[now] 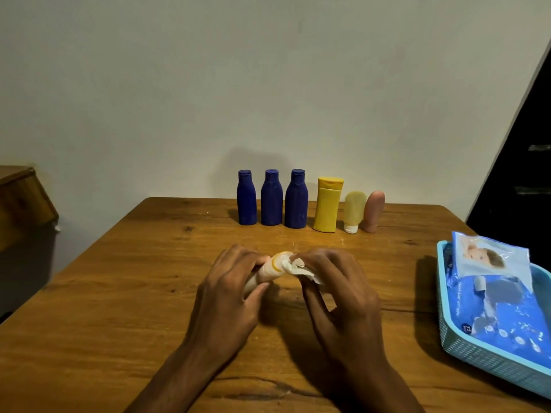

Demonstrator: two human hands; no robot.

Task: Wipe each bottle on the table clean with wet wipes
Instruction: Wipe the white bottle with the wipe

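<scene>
A person's left hand (229, 289) grips a small pale bottle (269, 268) with an orange ring at its neck, held just above the middle of the wooden table (119, 293), while the right hand (331, 281) pinches a crumpled white wet wipe (293, 268) against the bottle's cap end. Six more bottles stand in a close row at the far edge: three blue bottles (271, 198), a yellow bottle (327, 205), a pale yellow tube (354, 211) standing on its white cap and a pink tube (374, 211). An opened pack of wet wipes (501, 305) lies in a light blue basket (465, 347) at the near right. The risks appear modest: a damp, smooth bottle could slip from the left hand's grip, and reaching into the tightly spaced row may topple a neighbour, especially the two narrow-based tubes.
</scene>
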